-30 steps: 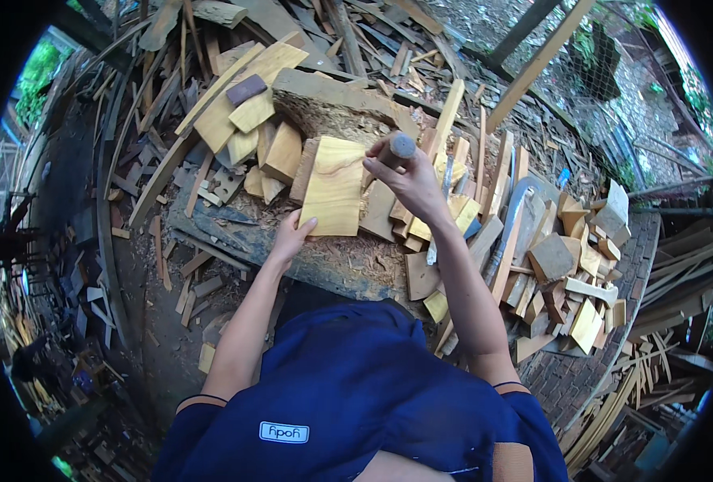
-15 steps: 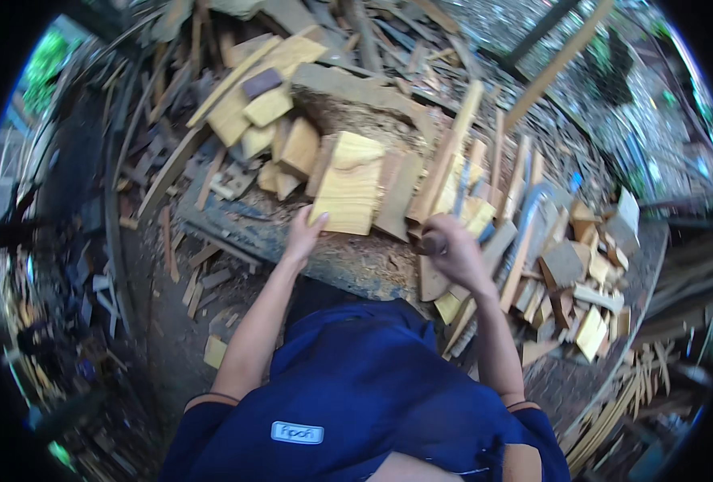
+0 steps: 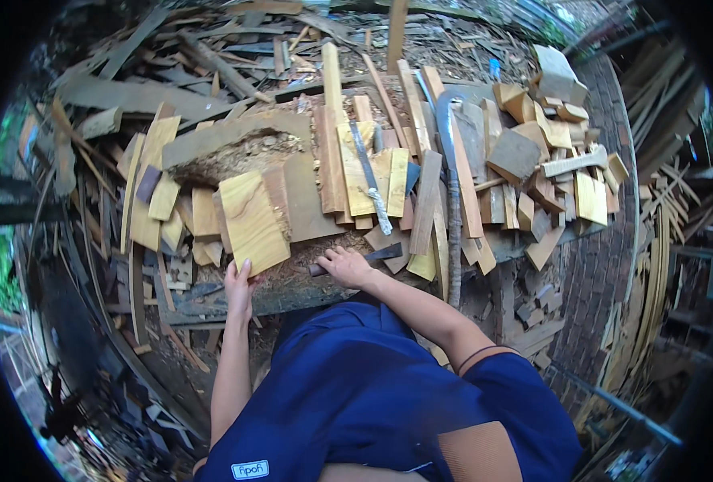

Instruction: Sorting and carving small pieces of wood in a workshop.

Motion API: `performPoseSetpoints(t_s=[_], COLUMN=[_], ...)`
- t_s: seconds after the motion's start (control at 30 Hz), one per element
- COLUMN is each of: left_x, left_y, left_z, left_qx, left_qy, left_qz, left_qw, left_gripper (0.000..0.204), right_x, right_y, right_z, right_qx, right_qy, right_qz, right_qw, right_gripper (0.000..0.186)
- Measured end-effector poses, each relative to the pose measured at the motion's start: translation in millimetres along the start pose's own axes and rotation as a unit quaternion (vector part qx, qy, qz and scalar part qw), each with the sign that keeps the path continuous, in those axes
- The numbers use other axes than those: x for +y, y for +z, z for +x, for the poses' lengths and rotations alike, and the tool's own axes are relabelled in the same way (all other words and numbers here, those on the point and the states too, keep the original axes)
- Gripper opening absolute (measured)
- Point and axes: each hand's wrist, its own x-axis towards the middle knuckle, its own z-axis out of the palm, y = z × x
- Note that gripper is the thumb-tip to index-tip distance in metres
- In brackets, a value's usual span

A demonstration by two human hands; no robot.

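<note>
1. One head view shows two bare hands over a cluttered, dust-strewn workbench (image 3: 212,311), the left hand (image 3: 241,285) farther out to the left and the right hand (image 3: 347,267) in front of the body

2. The left hand is partly closed at the near end of a flat, yellow, rectangular wooden board (image 3: 254,223), with its thumb on top and its fingers mostly hidden below

3. The board lies beyond the left hand and up to the left of the right hand, its long axis running away from the person and leaning left; the left hand touches it, while the right hand stands apart from its near right corner

4. The right hand is palm down, fingers curled over the brown handle of a dark flat-bladed tool (image 3: 385,252), blade pointing right; how tight the grip is I cannot tell

5. A small, pale-framed rectangular label (image 3: 249,469) on the dark blue shirt (image 3: 356,386) bears short, upside-down lettering; no other writing is legible
</note>
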Motion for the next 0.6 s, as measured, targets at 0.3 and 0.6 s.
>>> performPoseSetpoints(t_s=[0.3, 0.6], left_x=[5, 8], left_y=[5, 4], left_z=[-6, -6], left_qx=[0.009, 0.015], left_qy=[-0.021, -0.047], left_qz=[-0.023, -0.002], left_qw=[0.999, 0.999], left_gripper=[0.025, 0.023], right_x=[60, 105], right_y=[-37, -55], right_z=[6, 24], right_qx=[0.437, 0.393], right_qy=[0.256, 0.466], right_qz=[0.160, 0.238], right_qw=[0.847, 0.756], right_gripper=[0.042, 0.067])
